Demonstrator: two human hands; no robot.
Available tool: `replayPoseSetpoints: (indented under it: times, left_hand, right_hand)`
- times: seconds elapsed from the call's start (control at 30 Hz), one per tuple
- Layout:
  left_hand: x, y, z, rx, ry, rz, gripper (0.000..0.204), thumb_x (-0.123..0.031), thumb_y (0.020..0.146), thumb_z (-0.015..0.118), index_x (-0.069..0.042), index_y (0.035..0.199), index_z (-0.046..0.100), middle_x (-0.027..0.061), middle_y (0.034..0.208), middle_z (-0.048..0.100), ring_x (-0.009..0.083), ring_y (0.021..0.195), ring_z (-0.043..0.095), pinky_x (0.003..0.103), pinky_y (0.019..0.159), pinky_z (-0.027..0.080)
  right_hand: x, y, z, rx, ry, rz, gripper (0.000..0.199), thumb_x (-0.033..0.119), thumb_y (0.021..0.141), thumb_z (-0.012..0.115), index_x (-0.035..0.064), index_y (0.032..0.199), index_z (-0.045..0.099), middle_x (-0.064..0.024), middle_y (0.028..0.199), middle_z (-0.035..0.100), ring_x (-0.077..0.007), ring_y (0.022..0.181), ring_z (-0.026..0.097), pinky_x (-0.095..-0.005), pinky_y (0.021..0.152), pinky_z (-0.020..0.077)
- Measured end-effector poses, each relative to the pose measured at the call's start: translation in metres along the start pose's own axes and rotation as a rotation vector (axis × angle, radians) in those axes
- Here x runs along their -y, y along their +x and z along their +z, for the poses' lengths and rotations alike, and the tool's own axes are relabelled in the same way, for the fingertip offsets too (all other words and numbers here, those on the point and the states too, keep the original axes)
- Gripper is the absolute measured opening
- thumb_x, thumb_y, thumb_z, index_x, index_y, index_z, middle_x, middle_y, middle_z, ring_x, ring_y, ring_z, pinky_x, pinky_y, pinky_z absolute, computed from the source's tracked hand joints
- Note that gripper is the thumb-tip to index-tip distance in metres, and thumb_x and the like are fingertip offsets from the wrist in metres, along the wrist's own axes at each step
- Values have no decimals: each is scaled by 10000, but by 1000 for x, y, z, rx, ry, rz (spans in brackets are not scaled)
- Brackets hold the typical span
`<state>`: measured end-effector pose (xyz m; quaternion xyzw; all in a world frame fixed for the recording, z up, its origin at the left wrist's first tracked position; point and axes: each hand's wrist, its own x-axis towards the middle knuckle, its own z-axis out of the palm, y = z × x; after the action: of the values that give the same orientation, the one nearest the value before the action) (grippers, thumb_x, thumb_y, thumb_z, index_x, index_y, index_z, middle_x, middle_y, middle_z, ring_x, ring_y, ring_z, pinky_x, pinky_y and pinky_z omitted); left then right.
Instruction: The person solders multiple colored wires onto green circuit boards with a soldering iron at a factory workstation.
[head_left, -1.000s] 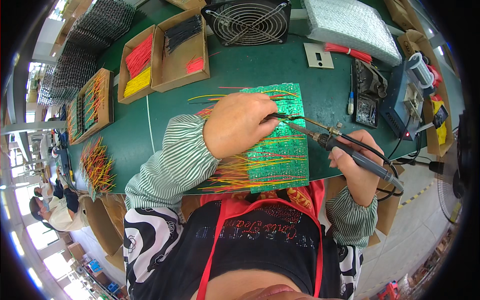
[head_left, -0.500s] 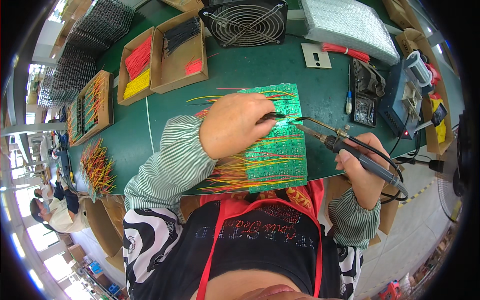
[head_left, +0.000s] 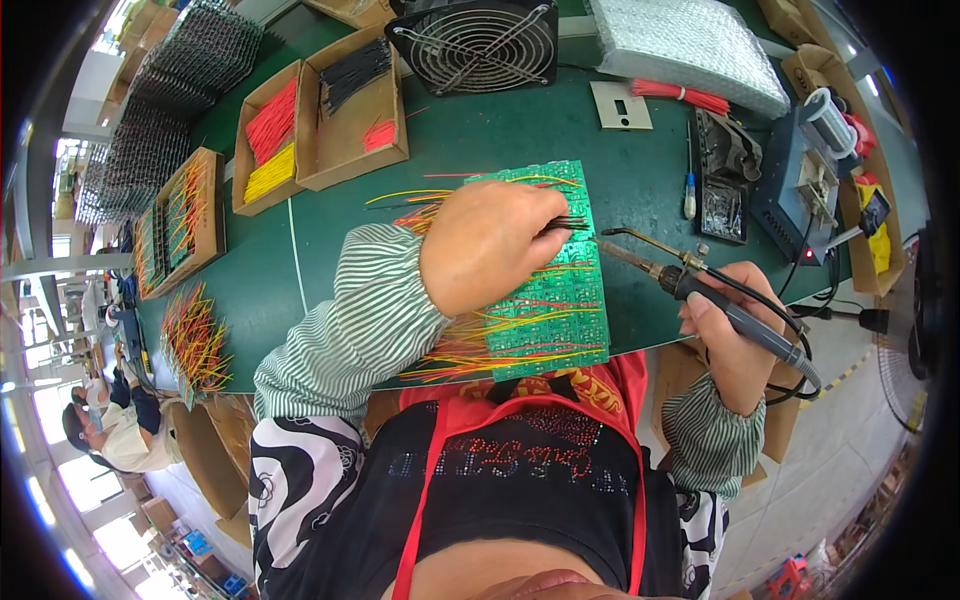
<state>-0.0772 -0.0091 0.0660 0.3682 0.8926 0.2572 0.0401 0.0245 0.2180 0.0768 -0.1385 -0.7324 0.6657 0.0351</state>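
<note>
A green circuit board panel (head_left: 592, 340) lies on the bench in front of me, with red and yellow wires (head_left: 455, 362) running off its left side. My left hand (head_left: 490, 245) rests over the upper part of the panel. Its thumb and fingers pinch a small bunch of black wires (head_left: 570, 224), whose ends point right. In my right hand (head_left: 728, 325) is a grey-handled soldering iron (head_left: 765, 335) with a thin solder feed tube (head_left: 650, 242) fixed along it. The iron's tip is just right of the black wire ends, by the panel's right edge.
Cardboard trays of red, yellow and black wires (head_left: 355, 75) stand at the back left. Behind the panel is a black fan (head_left: 475, 48). On the right are a screwdriver (head_left: 690, 195), a black parts tray (head_left: 722, 210) and a blue soldering unit (head_left: 785, 185). Bundled wires (head_left: 195, 340) lie left.
The soldering iron's tip has drawn back to the right, away from the board's middle. My left hand has shifted slightly right, and the black wire ends now show more plainly.
</note>
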Motion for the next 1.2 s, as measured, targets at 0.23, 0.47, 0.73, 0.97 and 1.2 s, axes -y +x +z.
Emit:
replayPoseSetpoints:
  times: [0.23, 0.47, 0.73, 0.97, 1.2]
  left_hand:
    - [3, 7, 8, 18, -72, -19, 178, -189, 789, 613, -15, 829, 602, 126, 762, 604, 301, 704, 589, 378, 620, 462]
    - [5, 8, 10, 22, -70, -34, 175, -186, 790, 616, -16, 830, 604, 120, 760, 608, 297, 699, 590, 376, 620, 464]
    - [4, 9, 11, -16, -88, -13, 163, -176, 775, 591, -15, 746, 594, 144, 727, 602, 333, 685, 585, 440, 615, 454]
    - [5, 8, 8, 19, -29, -11, 165, -173, 771, 624, -14, 814, 606, 116, 746, 610, 291, 677, 593, 371, 603, 465]
    - [22, -7, -24, 59, 39, -70, 142, -164, 756, 633, -39, 823, 620, 129, 748, 607, 293, 669, 593, 354, 600, 465]
  right_hand:
    - [-5, 5, 0, 16, 2, 4, 159, 11, 719, 648, -28, 851, 570, -69, 675, 619, -89, 587, 588, -201, 546, 471]
    - [-9, 10, 3, 29, 16, 1, 148, -1, 719, 647, -30, 843, 572, -69, 672, 624, -84, 582, 586, -196, 537, 465]
    - [-8, 9, 1, 42, -29, -26, 167, 5, 718, 662, -29, 855, 574, -59, 676, 622, -82, 591, 590, -197, 539, 468]
    - [-1, 2, -5, -3, -4, -3, 173, 20, 717, 664, -29, 854, 570, -69, 690, 622, -86, 591, 583, -203, 547, 471]
    - [-9, -7, -13, -27, 1, 9, 166, 24, 711, 663, -27, 842, 574, -68, 696, 620, -85, 584, 576, -204, 557, 469]
